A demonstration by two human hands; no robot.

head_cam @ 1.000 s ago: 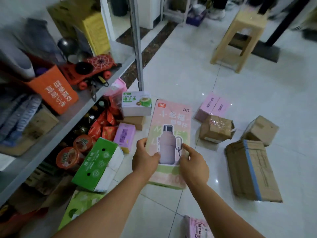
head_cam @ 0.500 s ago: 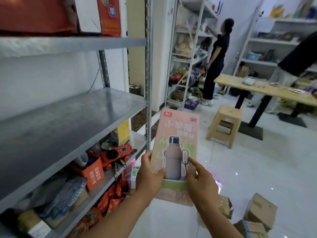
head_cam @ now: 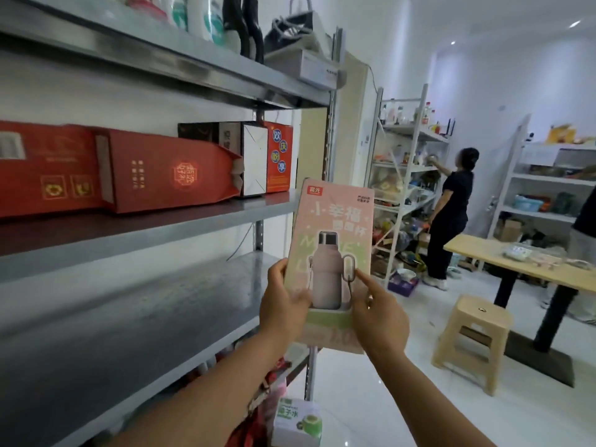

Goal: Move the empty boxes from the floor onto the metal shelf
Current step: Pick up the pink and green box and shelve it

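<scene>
Head camera shows the tall pink-and-green cardboard flask box (head_cam: 332,240) lifted from the floor (head_cam: 387,398) to shelf height, upright in the air beside the middle board of the grey metal shelf (head_cam: 129,317). Left hand (head_cam: 282,304) and right hand (head_cam: 379,317) grip its lower half, fingers (head_cam: 364,279) curled round it; placing looks next.

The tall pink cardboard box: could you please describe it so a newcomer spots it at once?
Find the grey metal shelf on the left. Off its front edge, the left hand and right hand hold the pink cardboard box upright. Unlike the shelved red cartons, it pictures a flask.
</scene>
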